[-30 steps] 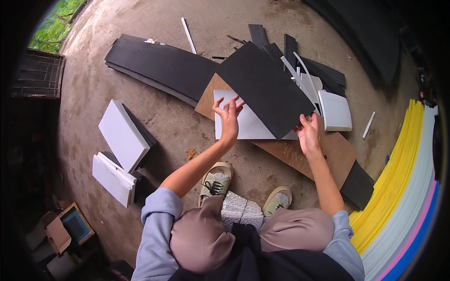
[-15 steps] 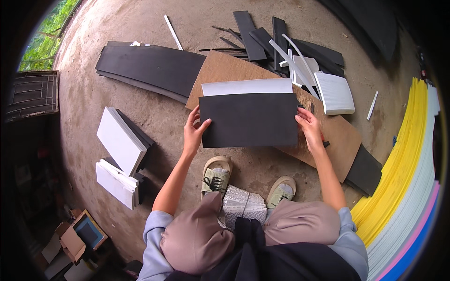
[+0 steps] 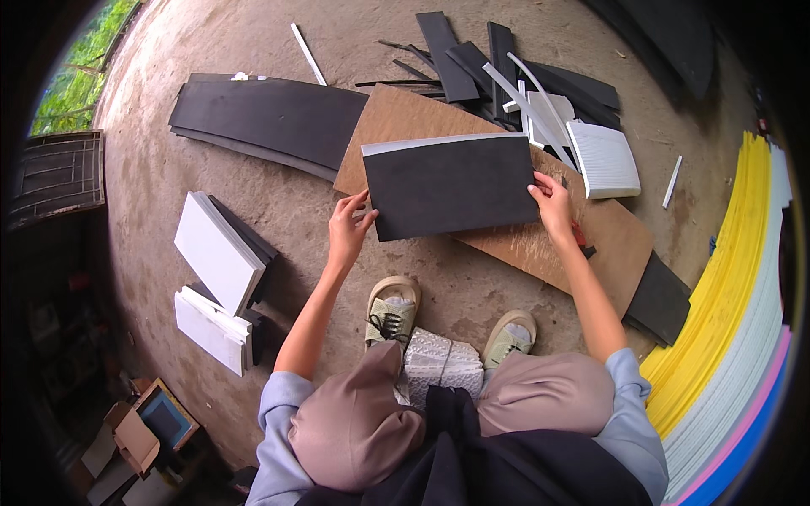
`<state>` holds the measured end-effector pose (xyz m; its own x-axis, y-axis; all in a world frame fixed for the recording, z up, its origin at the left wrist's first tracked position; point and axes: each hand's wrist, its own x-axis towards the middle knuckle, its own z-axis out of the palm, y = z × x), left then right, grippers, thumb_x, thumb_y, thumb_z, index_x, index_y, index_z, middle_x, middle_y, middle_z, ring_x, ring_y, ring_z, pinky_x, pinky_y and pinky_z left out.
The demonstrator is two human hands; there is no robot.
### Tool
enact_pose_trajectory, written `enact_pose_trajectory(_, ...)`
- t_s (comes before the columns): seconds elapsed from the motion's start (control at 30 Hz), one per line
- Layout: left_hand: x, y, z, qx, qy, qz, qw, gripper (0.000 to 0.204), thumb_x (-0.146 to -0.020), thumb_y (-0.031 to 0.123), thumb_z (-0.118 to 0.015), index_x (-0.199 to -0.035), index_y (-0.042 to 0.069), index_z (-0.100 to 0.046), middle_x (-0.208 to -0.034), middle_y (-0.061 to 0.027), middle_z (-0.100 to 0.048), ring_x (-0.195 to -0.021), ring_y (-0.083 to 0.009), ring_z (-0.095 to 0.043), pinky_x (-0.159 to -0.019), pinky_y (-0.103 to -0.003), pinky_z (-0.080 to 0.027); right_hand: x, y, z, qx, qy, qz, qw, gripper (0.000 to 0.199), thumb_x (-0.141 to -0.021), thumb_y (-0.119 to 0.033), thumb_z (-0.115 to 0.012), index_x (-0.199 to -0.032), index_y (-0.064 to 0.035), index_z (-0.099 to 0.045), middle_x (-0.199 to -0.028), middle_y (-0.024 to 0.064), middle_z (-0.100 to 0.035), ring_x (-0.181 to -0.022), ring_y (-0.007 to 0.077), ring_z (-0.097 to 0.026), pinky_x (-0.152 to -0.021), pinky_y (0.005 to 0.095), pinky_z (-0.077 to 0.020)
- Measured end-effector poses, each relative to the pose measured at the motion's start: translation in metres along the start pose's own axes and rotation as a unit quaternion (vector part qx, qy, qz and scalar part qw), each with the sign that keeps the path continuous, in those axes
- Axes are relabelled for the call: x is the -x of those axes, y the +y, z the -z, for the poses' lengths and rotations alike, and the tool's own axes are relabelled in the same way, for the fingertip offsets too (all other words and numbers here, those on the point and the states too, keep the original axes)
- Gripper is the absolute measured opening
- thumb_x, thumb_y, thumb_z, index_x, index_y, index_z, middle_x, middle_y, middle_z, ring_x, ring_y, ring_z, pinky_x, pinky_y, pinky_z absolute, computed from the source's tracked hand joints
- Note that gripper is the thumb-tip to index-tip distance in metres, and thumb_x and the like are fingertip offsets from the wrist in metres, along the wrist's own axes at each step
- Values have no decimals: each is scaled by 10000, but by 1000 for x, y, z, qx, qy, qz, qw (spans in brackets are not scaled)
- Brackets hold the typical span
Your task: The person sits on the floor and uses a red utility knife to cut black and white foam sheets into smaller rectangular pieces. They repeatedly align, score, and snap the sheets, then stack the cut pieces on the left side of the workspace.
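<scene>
I hold a black rectangular foam sheet [image 3: 451, 185] flat over a white sheet whose edge [image 3: 422, 142] shows along its top. My left hand [image 3: 348, 228] grips the lower left corner of the black sheet. My right hand [image 3: 553, 205] holds its right edge. Both sheets lie above a brown board [image 3: 523, 240] resting on the concrete floor. My two shoes [image 3: 390, 310] stand just below the board.
Long black sheets [image 3: 266, 114] lie at the upper left. White sheet stacks [image 3: 218, 251] sit at the left. Black and white offcuts [image 3: 515, 67] and a ribbed white piece [image 3: 603, 158] lie behind the board. Yellow, white, pink and blue sheets [image 3: 730, 287] lean at right. A red-handled tool [image 3: 579, 236] lies on the board.
The black sheet came down from a tilted, raised position and now lies level over the white sheet. Both hands moved to its left corner and right edge.
</scene>
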<state>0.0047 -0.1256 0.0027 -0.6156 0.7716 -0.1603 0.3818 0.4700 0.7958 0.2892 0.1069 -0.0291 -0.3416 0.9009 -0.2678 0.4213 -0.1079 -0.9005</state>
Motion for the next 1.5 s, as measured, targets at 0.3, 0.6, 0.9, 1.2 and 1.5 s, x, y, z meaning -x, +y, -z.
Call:
enact_pose_trajectory(0.3,0,16,1,-2,-10,-19,1000,478,-751,27,-661,-1207,58,-520,-1095,-120,-506,-919,-184,-587,-766,-289,-552,8,-12,6,48,2,15,999,372,-758,-1,-625,-1124,16,-561,-1012,109,-599,-824,114,-583,-752,234,-481)
enact_pose_trajectory(0.6,-2,8,4,10,-34,-19,999,596,-728,-5,-666,-1276,76,-446,-1102,-115,-497,-937,-188,-576,-766,-284,-553,14,-10,1,49,-9,20,999,403,-740,14,-640,-1133,8,-551,-1024,122,-596,-826,138,-590,-749,246,-501)
enact_pose_trajectory(0.9,12,9,1,-49,-39,-82,995,833,-658,17,-728,-1362,61,-284,-1203,-139,-439,-1032,-249,-516,-828,-339,-516,18,-18,-2,77,1,32,997,400,-731,7,-653,-1120,3,-560,-1002,121,-608,-783,134,-590,-710,247,-505)
enact_pose_trajectory(1.2,27,3,-4,-208,-15,-203,957,922,-578,56,-769,-1359,53,-279,-1292,-139,-389,-1085,-320,-446,-928,-383,-420,15,-15,0,89,-2,40,995,412,-722,-5,-665,-1121,-5,-563,-1013,133,-608,-753,133,-594,-681,249,-504)
enact_pose_trajectory(1.5,24,-6,-4,-195,-14,-210,958,854,-577,84,-773,-1323,54,-359,-1270,-138,-432,-1077,-310,-465,-916,-381,-429,14,-16,2,86,-15,31,996,424,-719,-24,-676,-1128,-9,-561,-1017,151,-616,-775,144,-609,-703,255,-512)
